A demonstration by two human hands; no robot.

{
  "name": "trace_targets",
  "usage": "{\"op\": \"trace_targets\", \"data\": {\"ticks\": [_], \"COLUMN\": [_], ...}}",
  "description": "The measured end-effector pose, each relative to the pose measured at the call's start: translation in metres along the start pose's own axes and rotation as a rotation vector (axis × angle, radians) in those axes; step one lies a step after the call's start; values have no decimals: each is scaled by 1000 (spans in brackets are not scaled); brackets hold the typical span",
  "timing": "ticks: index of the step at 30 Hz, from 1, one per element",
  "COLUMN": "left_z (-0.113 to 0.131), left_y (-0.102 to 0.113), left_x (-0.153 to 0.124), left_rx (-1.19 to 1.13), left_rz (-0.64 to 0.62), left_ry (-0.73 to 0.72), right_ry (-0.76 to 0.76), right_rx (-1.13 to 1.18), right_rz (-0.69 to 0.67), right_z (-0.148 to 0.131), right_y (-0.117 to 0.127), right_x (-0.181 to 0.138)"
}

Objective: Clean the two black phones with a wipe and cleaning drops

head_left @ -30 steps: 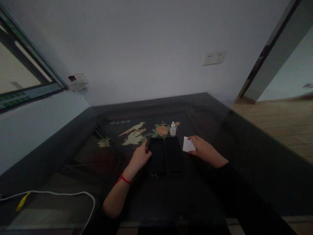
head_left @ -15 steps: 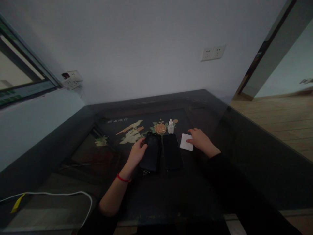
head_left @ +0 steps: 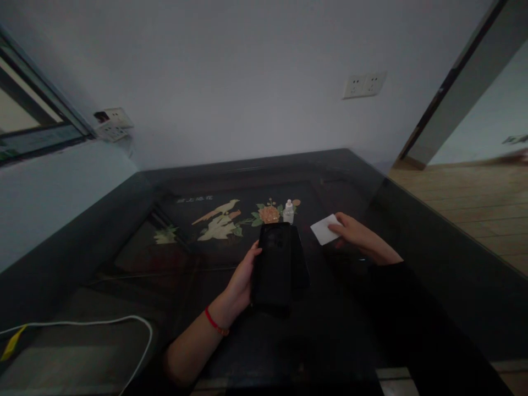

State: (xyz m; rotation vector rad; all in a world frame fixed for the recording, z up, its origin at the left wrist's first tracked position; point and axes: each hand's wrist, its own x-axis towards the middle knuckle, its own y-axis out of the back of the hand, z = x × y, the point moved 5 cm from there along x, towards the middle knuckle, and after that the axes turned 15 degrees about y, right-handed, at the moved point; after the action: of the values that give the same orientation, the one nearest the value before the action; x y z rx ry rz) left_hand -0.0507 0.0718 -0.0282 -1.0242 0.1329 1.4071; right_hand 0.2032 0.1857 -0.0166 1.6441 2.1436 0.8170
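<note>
My left hand [head_left: 241, 278] grips a black phone case [head_left: 272, 267] and holds it raised above the dark table [head_left: 185, 264], its camera cut-out toward the far end. Partly hidden under the case lies a black phone [head_left: 301, 264] flat on the table. My right hand [head_left: 357, 236] is lifted a little, its fingers pinching a small white cloth [head_left: 325, 230]. A small white dropper bottle [head_left: 289, 212] stands upright just beyond the case, beside the painted orange flower [head_left: 269, 213].
The table top has an inlaid bird and flower picture [head_left: 218, 220]. A white cable [head_left: 103, 324] with a yellow tag lies at the near left. Wall sockets [head_left: 363, 83] sit above the table. A doorway and wooden floor [head_left: 466, 192] are at the right.
My left hand has lifted the phone case off the table and brought it over the phone. My right hand has picked the white cloth up from the table.
</note>
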Motion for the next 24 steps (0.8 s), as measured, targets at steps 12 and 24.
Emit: {"op": "trace_targets", "data": {"ticks": [12, 24], "left_z": [-26, -31], "left_y": [-28, -27], "left_x": [-20, -18], "left_rx": [-146, -42], "left_rz": [-440, -333], "left_ry": [267, 310], "right_ry": [803, 1090], "right_rx": [-61, -468], "right_rz": [214, 126], "right_z": [-107, -114], "right_y": [-40, -55], "right_x": [-47, -56]}}
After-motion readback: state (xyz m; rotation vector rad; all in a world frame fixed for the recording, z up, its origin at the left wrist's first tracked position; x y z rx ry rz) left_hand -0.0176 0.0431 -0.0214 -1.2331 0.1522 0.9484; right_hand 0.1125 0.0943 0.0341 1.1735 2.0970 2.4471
